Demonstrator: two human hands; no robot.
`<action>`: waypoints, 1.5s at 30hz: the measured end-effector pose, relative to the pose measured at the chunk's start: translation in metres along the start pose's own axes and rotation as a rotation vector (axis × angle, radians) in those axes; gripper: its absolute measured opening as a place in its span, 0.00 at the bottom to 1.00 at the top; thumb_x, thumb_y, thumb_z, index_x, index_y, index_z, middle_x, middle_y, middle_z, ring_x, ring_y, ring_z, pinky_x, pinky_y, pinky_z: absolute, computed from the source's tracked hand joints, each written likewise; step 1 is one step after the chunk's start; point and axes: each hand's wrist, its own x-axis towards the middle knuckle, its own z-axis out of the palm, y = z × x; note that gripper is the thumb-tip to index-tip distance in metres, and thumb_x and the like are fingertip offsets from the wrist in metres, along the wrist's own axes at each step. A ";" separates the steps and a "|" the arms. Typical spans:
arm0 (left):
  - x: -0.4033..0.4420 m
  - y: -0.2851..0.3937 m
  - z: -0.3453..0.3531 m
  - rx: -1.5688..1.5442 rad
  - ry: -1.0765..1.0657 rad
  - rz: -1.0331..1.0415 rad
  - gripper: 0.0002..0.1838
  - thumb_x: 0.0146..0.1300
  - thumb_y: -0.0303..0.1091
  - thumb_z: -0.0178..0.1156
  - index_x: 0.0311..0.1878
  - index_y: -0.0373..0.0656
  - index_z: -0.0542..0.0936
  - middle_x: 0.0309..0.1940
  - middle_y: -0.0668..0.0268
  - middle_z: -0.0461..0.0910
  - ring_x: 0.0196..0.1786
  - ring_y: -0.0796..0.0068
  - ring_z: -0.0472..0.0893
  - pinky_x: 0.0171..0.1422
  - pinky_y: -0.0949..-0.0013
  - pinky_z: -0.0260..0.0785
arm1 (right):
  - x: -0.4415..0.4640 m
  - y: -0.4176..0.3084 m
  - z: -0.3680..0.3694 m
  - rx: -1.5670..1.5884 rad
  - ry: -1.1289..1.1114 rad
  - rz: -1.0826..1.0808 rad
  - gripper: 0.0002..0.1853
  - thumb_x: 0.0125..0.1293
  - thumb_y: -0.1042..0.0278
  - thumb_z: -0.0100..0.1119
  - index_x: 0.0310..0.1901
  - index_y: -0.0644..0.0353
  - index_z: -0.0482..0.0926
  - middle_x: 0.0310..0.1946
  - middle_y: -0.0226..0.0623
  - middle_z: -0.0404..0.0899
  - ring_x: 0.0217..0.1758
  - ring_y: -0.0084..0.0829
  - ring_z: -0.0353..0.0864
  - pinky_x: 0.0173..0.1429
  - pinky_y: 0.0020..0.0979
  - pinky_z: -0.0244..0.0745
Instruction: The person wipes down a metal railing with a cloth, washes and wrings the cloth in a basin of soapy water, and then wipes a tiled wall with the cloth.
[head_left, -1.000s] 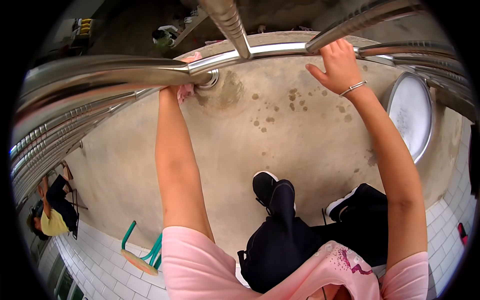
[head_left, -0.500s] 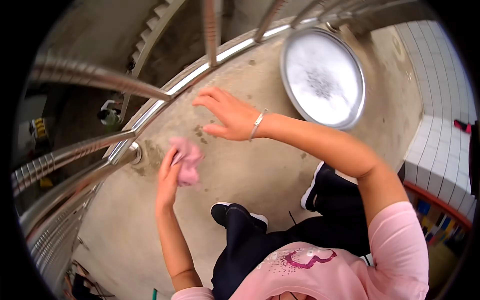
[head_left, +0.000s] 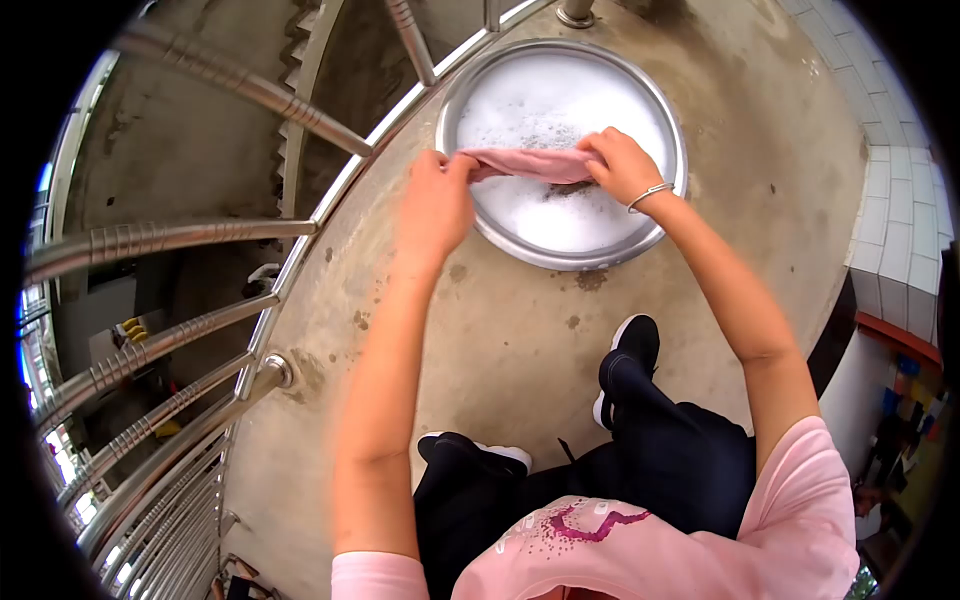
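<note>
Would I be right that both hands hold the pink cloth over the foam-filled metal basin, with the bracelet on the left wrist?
Not quite: the head view shows the bracelet on the right wrist; the pink cloth is held as you say.

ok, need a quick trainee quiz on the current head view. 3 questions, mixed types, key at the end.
1. What do the left hand and right hand hold stretched between them?
2. What shows inside the metal basin? A) dry sand B) white foam C) folded shirts
3. True or false: the bracelet is on the right arm.

Key:
1. A pink cloth, one end in each hand.
2. B
3. True
</note>
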 end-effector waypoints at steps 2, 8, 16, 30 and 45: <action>0.007 0.005 0.043 0.105 0.149 0.076 0.20 0.59 0.29 0.56 0.56 0.51 0.75 0.53 0.51 0.73 0.52 0.49 0.75 0.56 0.55 0.69 | -0.009 0.011 0.025 -0.048 0.096 0.004 0.19 0.55 0.69 0.60 0.51 0.55 0.76 0.41 0.41 0.74 0.46 0.42 0.75 0.51 0.37 0.73; 0.017 0.046 0.112 0.243 -0.367 -0.113 0.24 0.62 0.37 0.50 0.64 0.52 0.69 0.56 0.56 0.74 0.55 0.50 0.75 0.59 0.50 0.68 | -0.024 -0.008 0.071 0.314 -0.091 0.459 0.30 0.64 0.42 0.51 0.61 0.54 0.67 0.65 0.58 0.61 0.62 0.59 0.69 0.64 0.49 0.65; 0.030 0.068 0.152 -0.306 0.121 -0.375 0.14 0.61 0.36 0.50 0.40 0.35 0.77 0.47 0.46 0.73 0.50 0.44 0.72 0.54 0.50 0.64 | 0.016 -0.008 0.087 1.556 -0.497 0.852 0.35 0.66 0.36 0.49 0.60 0.60 0.69 0.63 0.45 0.69 0.64 0.43 0.70 0.67 0.41 0.64; 0.058 0.084 0.113 -0.621 0.577 -0.576 0.19 0.70 0.43 0.51 0.29 0.37 0.72 0.36 0.52 0.69 0.43 0.52 0.67 0.50 0.52 0.57 | 0.000 -0.058 0.008 2.081 -0.022 0.578 0.21 0.74 0.68 0.43 0.66 0.65 0.64 0.60 0.39 0.72 0.62 0.32 0.72 0.67 0.33 0.67; 0.045 0.061 0.130 -0.131 0.179 -0.453 0.20 0.68 0.48 0.51 0.58 0.50 0.75 0.61 0.43 0.62 0.66 0.43 0.58 0.70 0.46 0.50 | -0.036 -0.002 0.013 1.910 -0.098 1.033 0.29 0.71 0.57 0.50 0.69 0.59 0.58 0.70 0.44 0.55 0.71 0.38 0.60 0.69 0.50 0.65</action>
